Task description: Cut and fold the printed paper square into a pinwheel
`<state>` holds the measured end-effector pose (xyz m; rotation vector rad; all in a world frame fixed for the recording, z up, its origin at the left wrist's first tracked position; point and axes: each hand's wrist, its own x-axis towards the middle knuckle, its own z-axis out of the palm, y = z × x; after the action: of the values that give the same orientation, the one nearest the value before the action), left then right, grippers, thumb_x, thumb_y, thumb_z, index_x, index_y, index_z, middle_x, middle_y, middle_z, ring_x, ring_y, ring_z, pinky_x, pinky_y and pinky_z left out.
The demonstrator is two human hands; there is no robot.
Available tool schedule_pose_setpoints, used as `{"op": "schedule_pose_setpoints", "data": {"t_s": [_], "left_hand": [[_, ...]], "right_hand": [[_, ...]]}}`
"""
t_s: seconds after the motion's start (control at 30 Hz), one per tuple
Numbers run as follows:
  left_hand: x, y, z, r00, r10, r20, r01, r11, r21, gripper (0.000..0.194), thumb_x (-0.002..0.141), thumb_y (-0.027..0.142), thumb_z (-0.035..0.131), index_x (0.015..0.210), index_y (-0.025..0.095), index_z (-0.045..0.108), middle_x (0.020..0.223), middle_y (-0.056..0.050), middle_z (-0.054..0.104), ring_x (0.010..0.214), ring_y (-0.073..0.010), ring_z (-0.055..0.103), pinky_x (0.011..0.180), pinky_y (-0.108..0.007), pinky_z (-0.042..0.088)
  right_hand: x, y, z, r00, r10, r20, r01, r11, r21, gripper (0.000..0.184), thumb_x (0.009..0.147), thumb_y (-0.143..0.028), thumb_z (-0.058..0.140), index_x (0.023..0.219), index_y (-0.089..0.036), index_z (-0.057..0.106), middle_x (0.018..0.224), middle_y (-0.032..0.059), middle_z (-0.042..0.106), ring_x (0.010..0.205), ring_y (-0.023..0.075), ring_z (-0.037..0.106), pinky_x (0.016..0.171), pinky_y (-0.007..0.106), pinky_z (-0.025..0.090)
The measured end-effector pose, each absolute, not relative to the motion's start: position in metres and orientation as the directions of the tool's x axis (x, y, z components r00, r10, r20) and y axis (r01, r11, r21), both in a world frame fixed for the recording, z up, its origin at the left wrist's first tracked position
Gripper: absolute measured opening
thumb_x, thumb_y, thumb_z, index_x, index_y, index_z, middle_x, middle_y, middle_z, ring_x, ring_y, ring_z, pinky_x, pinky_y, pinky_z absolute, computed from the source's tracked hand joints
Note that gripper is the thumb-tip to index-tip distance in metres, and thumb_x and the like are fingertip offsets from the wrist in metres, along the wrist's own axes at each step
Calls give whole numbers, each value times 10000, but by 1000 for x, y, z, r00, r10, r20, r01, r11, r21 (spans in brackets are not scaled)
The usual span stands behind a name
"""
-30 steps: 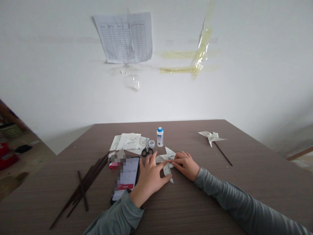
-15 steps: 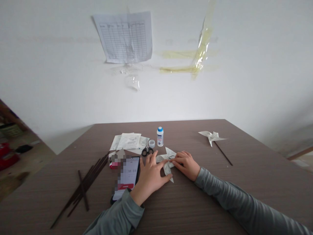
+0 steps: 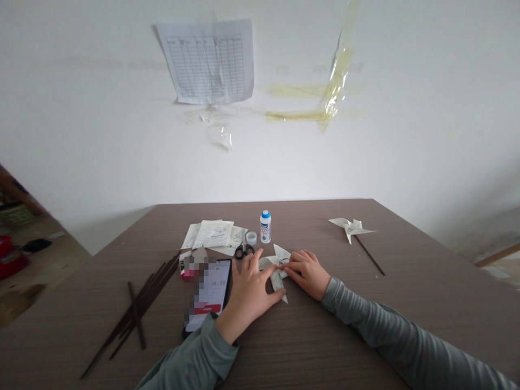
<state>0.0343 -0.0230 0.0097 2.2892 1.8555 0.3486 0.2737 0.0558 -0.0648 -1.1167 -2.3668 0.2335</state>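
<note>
A paper pinwheel [image 3: 278, 281] made of printed paper lies on the table between my hands. My left hand [image 3: 252, 287] reaches over its left side, index fingertip pressed at the centre and thumb on the lower blade, the other fingers spread. From the right, my right hand [image 3: 307, 273] pinches at the same centre with its fingers bunched together. Those fingertips hide the middle of the pinwheel. Just beyond my left fingers lie black-handled scissors [image 3: 244, 251]. Behind the pinwheel stands a white bottle with a blue cap [image 3: 265, 227].
A phone [image 3: 211, 295] lies left of my left hand, with a small box [image 3: 190, 265] behind it. Dark sticks [image 3: 136, 309] lie further left. Paper sheets [image 3: 213, 234] and a small clear cap [image 3: 251, 238] are at the back. A finished pinwheel on a stick [image 3: 352, 228] lies right.
Both hands keep their hold at the pinwheel's centre, with hardly any movement. The whole view has shifted very slightly.
</note>
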Motion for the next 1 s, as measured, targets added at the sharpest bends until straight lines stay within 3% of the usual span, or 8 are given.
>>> {"op": "schedule_pose_setpoints", "data": {"t_s": [0.23,0.37,0.87,1.0], "left_hand": [[37,-26,17,215,976,32,946,-216,242,558,1083,433,1025,1632,369,952,2040,-196,596,1856,-580,575,1547,-938,356],[38,-26,17,218,975,40,946,-221,237,535,1098,411,1007,1628,361,954,2035,-207,598,1850,-595,576,1526,-969,367],[35,-22,8,219,972,82,937,-233,260,539,1034,412,1065,1566,415,975,2002,-147,651,1835,-568,597,1539,-952,360],[35,-23,10,223,974,48,939,-227,257,532,1073,412,1026,1601,386,963,2024,-187,617,1850,-583,576,1528,-972,351]], "right_hand": [[277,53,-64,-517,774,365,677,631,-379,442,1314,-520,625,1265,-408,1050,1087,116,911,1120,387,852,1206,597,705],[279,53,-62,-512,771,379,672,634,-383,447,1318,-529,644,1190,-385,1048,1063,103,913,1072,364,862,1168,555,709],[278,54,-65,-517,784,343,682,619,-389,529,1317,-549,574,1139,-372,1039,1118,126,915,1145,389,848,1241,641,672],[281,56,-67,-512,796,322,687,605,-402,519,1321,-551,586,1177,-341,1039,1130,126,920,1148,380,867,1283,649,654]]}}
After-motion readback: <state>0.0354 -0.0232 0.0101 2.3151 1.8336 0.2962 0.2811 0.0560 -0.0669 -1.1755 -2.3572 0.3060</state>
